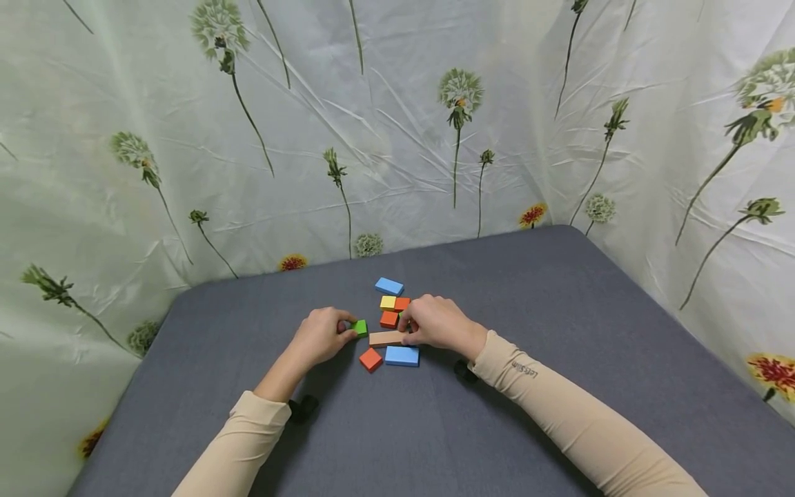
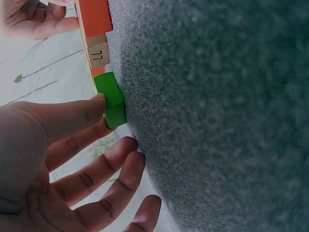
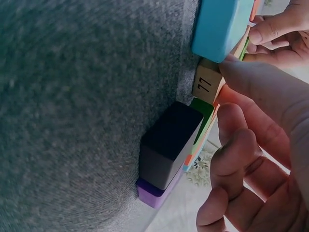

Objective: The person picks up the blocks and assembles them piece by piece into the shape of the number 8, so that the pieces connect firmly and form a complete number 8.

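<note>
Between thumb and fingers my left hand (image 1: 319,336) pinches a small green block (image 1: 359,328), which stands on the cloth at the left of a group of blocks. My right hand (image 1: 444,323) pinches the right end of a long plain wooden block (image 1: 385,339), whose end bears a printed mark in the right wrist view. A blue block (image 1: 401,356) and a red-orange block (image 1: 370,359) lie just in front of it. Behind it sits another red-orange block (image 1: 389,319). Part of a second green block (image 3: 203,110) shows past the wooden one.
Farther back are a yellow block (image 1: 388,303) beside a red-orange one (image 1: 402,304), then a blue block (image 1: 389,286). In the right wrist view a dark block (image 3: 169,145) and a purple block (image 3: 152,193) stand nearby. Grey cloth (image 1: 397,435) covers the table; a flowered curtain (image 1: 397,124) hangs behind.
</note>
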The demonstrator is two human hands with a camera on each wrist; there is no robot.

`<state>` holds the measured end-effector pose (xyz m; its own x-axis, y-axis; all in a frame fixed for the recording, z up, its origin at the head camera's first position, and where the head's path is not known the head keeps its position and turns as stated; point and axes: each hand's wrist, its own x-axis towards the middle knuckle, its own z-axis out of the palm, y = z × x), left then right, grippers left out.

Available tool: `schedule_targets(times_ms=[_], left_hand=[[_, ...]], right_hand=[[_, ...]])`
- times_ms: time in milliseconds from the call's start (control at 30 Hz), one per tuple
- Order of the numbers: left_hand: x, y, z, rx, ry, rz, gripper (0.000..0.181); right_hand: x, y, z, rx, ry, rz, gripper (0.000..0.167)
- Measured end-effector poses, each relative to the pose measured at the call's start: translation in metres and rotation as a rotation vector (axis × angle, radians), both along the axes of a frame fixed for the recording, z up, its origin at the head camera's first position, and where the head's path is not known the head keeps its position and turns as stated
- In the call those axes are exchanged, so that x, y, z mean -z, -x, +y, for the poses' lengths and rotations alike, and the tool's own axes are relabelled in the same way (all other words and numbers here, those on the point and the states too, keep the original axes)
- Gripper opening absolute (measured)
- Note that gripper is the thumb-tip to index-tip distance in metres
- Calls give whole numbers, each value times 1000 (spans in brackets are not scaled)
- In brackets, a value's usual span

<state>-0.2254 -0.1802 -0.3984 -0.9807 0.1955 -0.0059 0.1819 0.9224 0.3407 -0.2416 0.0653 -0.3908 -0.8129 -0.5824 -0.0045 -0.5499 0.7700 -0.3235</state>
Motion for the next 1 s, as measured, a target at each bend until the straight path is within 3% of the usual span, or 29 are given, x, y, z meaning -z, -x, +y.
schedule_targets(times_ms=[1000], left_hand=[[0,-9,2,-12,14,9,25]], right_hand=[[-2,4,0,-31,-23,-5,15]])
